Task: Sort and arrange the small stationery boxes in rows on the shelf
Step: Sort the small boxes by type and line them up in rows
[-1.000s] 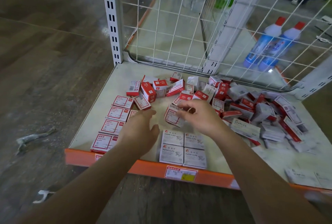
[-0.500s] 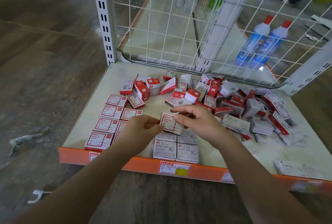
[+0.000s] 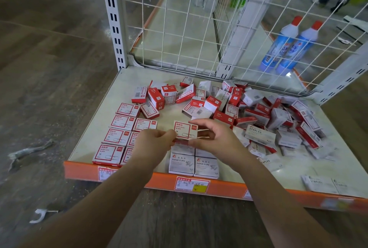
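Note:
A red-and-white paper clip box (image 3: 185, 129) is held just above the shelf (image 3: 127, 86) between both hands. My left hand (image 3: 154, 144) pinches its left end and my right hand (image 3: 216, 140) grips its right end with thumb and fingers. To the left lie two neat rows of red-framed boxes (image 3: 117, 135), partly hidden by my left hand. Below the hands sit white paper clip boxes (image 3: 194, 163) in a small block at the front edge. A loose pile of mixed red and white boxes (image 3: 258, 112) covers the middle and right of the shelf.
A white wire grid (image 3: 199, 28) closes the back of the shelf, with two blue bottles (image 3: 286, 46) behind it. The orange front rail (image 3: 159, 182) carries price labels. Flat white staples boxes (image 3: 322, 185) lie at the front right. Wooden floor lies to the left.
My right hand lifted a red-and-white box out of the pile and drew it toward the front. My left hand came up from the rows and took hold of its left end.

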Action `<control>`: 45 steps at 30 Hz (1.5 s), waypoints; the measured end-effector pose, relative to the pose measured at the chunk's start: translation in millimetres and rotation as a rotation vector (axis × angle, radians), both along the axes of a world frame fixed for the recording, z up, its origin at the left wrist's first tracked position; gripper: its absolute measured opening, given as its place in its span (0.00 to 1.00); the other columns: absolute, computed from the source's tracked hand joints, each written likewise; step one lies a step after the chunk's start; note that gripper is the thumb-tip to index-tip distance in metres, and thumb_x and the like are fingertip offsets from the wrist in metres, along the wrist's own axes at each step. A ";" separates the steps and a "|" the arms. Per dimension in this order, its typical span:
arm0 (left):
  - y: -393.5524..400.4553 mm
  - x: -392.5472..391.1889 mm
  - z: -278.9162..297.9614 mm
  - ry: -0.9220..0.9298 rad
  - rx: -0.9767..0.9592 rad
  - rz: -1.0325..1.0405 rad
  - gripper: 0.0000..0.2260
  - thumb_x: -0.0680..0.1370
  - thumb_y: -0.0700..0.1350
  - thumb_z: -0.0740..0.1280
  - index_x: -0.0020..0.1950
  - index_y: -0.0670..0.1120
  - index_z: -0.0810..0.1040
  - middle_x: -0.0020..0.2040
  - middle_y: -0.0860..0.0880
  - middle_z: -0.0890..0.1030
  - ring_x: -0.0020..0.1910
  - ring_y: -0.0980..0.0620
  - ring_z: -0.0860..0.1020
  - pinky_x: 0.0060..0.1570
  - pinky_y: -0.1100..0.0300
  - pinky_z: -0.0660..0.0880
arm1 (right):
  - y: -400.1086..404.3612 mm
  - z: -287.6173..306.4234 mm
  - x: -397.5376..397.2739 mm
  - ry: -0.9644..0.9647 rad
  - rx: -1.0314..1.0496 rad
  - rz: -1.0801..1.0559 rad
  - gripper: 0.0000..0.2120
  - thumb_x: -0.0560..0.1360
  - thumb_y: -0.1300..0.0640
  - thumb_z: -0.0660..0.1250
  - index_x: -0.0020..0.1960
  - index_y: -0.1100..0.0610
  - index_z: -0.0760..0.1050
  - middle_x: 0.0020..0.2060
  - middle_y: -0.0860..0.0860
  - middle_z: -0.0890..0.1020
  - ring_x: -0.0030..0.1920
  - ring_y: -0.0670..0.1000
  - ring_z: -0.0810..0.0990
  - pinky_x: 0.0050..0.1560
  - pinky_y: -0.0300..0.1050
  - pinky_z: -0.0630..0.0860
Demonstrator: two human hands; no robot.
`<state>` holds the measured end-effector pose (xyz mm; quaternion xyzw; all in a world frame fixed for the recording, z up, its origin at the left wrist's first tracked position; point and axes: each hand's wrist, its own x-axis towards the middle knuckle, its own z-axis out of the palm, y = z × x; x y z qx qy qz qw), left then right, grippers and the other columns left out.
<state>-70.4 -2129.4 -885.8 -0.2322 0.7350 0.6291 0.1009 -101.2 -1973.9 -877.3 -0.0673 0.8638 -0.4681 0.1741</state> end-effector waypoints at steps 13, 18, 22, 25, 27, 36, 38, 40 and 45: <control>-1.6 4.9 3.0 0.072 -0.039 -0.109 0.04 0.77 0.42 0.65 0.49 0.50 0.73 0.37 0.60 0.75 0.36 0.64 0.73 0.28 0.73 0.70 | -1.3 -4.3 4.6 0.180 0.134 0.046 0.21 0.72 0.60 0.70 0.63 0.49 0.71 0.58 0.45 0.78 0.59 0.43 0.74 0.54 0.32 0.71; -3.1 4.6 2.3 0.071 -0.072 -0.131 0.11 0.77 0.40 0.64 0.60 0.47 0.74 0.40 0.58 0.76 0.36 0.64 0.71 0.29 0.73 0.71 | -2.2 -5.0 6.4 0.267 0.169 0.052 0.22 0.71 0.60 0.70 0.63 0.50 0.71 0.59 0.45 0.76 0.60 0.43 0.73 0.60 0.38 0.71; -6.6 4.8 2.1 0.082 -0.117 -0.135 0.13 0.78 0.41 0.64 0.62 0.47 0.74 0.54 0.52 0.80 0.38 0.61 0.72 0.29 0.74 0.71 | -3.7 -4.7 7.3 0.317 0.174 0.060 0.22 0.71 0.59 0.70 0.63 0.50 0.71 0.59 0.45 0.75 0.59 0.42 0.72 0.59 0.35 0.70; -9.4 3.3 1.0 0.093 -0.149 -0.134 0.12 0.78 0.41 0.63 0.61 0.47 0.74 0.56 0.51 0.79 0.38 0.61 0.72 0.25 0.76 0.70 | -6.3 -4.6 7.3 0.316 0.190 0.061 0.22 0.71 0.58 0.70 0.64 0.51 0.71 0.59 0.46 0.74 0.58 0.44 0.73 0.58 0.36 0.71; -12.3 1.9 0.1 0.093 -0.156 -0.133 0.10 0.78 0.42 0.63 0.59 0.48 0.74 0.56 0.50 0.79 0.42 0.58 0.74 0.27 0.75 0.71 | -8.2 -3.9 7.4 0.304 0.202 0.059 0.22 0.72 0.57 0.70 0.64 0.51 0.71 0.59 0.46 0.74 0.58 0.45 0.73 0.56 0.35 0.71; -28.3 -7.1 -5.1 0.124 -0.237 -0.105 0.09 0.78 0.44 0.63 0.57 0.49 0.74 0.50 0.53 0.77 0.48 0.54 0.74 0.34 0.70 0.71 | -22.0 -3.0 2.5 0.302 0.196 0.040 0.20 0.72 0.55 0.70 0.63 0.50 0.71 0.55 0.45 0.76 0.53 0.43 0.74 0.54 0.35 0.73; -34.7 -10.4 -6.5 0.137 -0.309 -0.066 0.10 0.78 0.44 0.63 0.59 0.49 0.74 0.49 0.54 0.75 0.48 0.56 0.73 0.31 0.71 0.68 | -25.5 -2.7 -0.4 0.305 0.178 0.031 0.19 0.73 0.55 0.69 0.63 0.50 0.72 0.51 0.44 0.76 0.49 0.38 0.73 0.48 0.28 0.71; -43.5 -13.3 -8.7 0.153 -0.404 -0.046 0.12 0.78 0.42 0.62 0.61 0.48 0.74 0.51 0.54 0.75 0.48 0.56 0.73 0.32 0.69 0.68 | -29.9 -4.0 -4.7 0.321 0.180 0.022 0.18 0.73 0.54 0.69 0.62 0.49 0.73 0.47 0.40 0.74 0.45 0.34 0.72 0.43 0.24 0.68; -68.5 -21.9 -13.0 0.157 -0.606 -0.028 0.15 0.77 0.41 0.63 0.64 0.47 0.74 0.62 0.48 0.75 0.51 0.52 0.74 0.43 0.59 0.75 | -50.1 -10.2 -20.7 0.368 0.178 0.014 0.16 0.72 0.54 0.69 0.60 0.49 0.75 0.48 0.41 0.76 0.49 0.40 0.73 0.51 0.37 0.72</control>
